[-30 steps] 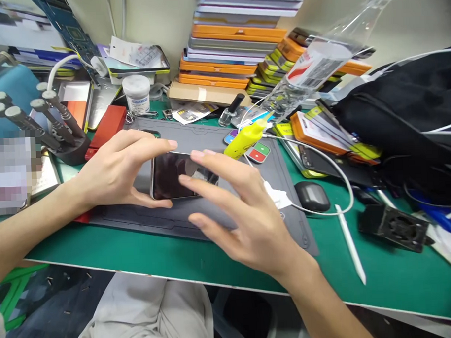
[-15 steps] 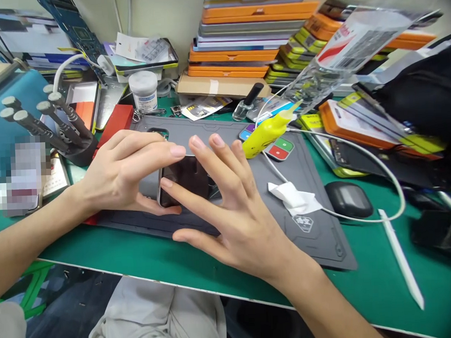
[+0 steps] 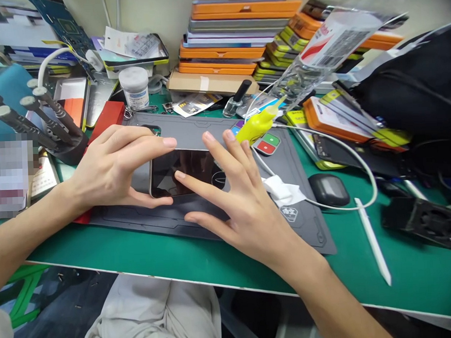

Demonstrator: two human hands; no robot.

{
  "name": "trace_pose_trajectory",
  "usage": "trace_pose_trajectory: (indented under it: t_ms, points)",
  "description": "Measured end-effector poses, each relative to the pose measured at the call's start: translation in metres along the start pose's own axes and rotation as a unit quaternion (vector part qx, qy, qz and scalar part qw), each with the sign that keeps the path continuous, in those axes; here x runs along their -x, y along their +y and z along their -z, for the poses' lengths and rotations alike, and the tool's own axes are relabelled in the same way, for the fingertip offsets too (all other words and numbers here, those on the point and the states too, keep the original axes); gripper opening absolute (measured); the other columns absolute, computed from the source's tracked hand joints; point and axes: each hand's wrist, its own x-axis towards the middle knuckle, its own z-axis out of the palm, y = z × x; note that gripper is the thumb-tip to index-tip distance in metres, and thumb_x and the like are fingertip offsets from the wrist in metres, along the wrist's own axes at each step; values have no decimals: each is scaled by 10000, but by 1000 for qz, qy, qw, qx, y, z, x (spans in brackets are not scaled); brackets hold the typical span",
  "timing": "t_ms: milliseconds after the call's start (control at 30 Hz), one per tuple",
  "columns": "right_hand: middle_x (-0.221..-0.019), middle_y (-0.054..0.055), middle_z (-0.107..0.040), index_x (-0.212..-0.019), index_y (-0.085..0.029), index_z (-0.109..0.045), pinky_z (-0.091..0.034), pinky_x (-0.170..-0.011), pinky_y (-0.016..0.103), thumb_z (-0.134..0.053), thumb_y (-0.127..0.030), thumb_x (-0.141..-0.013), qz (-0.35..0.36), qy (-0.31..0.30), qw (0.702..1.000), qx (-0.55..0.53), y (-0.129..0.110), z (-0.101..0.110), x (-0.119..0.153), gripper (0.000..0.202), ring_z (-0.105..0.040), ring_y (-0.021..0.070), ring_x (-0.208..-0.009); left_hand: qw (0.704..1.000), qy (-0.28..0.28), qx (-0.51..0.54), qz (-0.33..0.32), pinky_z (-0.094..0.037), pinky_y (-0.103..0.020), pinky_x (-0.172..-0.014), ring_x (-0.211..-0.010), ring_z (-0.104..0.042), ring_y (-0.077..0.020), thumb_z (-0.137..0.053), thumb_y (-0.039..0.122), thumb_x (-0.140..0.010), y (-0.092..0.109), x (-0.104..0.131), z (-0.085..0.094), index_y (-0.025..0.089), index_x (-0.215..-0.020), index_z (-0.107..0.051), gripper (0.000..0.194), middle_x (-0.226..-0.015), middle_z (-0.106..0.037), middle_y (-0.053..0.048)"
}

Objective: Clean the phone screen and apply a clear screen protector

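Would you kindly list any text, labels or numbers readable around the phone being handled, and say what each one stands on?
None can be read.
White jar: blue label, print too blurred.
Clear packet: barcode label, too small.
Grey mat: pale emblem, no legible letters.
Phone, between left hand and right hand: dark screen, no text.
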Motion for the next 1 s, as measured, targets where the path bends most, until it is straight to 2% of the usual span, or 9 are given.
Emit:
trace_pose_trajectory:
  t_ms: [67, 133, 300, 533, 700, 800, 1000]
  points:
    - [-2153, 52, -425, -1887, -526, -682, -292, -1588, 948, -891, -571, -1232, -10, -7, 1000, 7, 4, 2, 3, 689, -276, 510, -2037, 998, 48, -17, -49, -777, -537, -1174, -1395, -917, -356, -886, 892, -1148, -2, 2, -1, 395, -1891, -495, 975, -1539, -917, -118]
    - [-2157, 53, -417, -1885, -520, -688, -302, -1588, 938, -884, -563, -1238, -18, -11, 1000, 12, 8, 4, 7, 677, -257, 503, -2043, 995, 65, -24, -72, -774, -520, -1155, -1348, -915, -352, -920, 862, -1144, -5, 4, -3, 343, -1924, -465, 1042, -1507, -914, -139]
    - [-2166, 65, -396, -1898, -509, -680, -310, -1581, 937, -872, -548, -1247, -36, -27, 999, 27, 21, 8, 19, 680, -230, 505, -2049, 996, 56, -6, -63, -739, -530, -1179, -1365, -883, -362, -1000, 765, -1123, -8, 4, -4, 333, -1960, -457, 1087, -1579, -900, -117]
    - [-2183, 116, -342, -1915, -447, -670, -275, -1581, 953, -841, -469, -1268, -43, -23, 998, 45, 33, 13, 35, 670, -211, 502, -2052, 992, 99, -11, -80, -754, -508, -1012, -1210, -863, -346, -1095, 764, -1029, -15, 10, -10, 335, -1987, -469, 1222, -1465, -919, -122]
    - [-2177, 120, -355, -1892, -437, -699, -320, -1573, 940, -845, -454, -1264, -65, -22, 997, 42, 35, 13, 39, 645, -221, 495, -2049, 993, 89, -16, -71, -780, -559, -981, -1201, -869, -369, -1043, 806, -1050, -19, 13, -11, 396, -2020, -377, 1246, -1475, -911, -141]
    - [-2168, 129, -375, -1874, -417, -719, -336, -1578, 920, -824, -430, -1276, -69, -14, 997, 37, 35, 13, 39, 607, -238, 477, -2047, 995, 81, -22, -60, -788, -579, -1009, -1208, -863, -378, -1030, 791, -1067, -18, 11, -9, 383, -2018, -389, 1217, -1461, -916, -147]
    - [-2147, 124, -425, -1829, -403, -766, -398, -1573, 876, -788, -411, -1295, -99, -18, 995, 28, 33, 14, 38, 535, -278, 452, -2040, 993, 83, -14, -78, -794, -622, -1027, -1181, -864, -406, -1020, 757, -1086, -20, 7, -8, 309, -2059, -395, 1240, -1432, -943, -171]
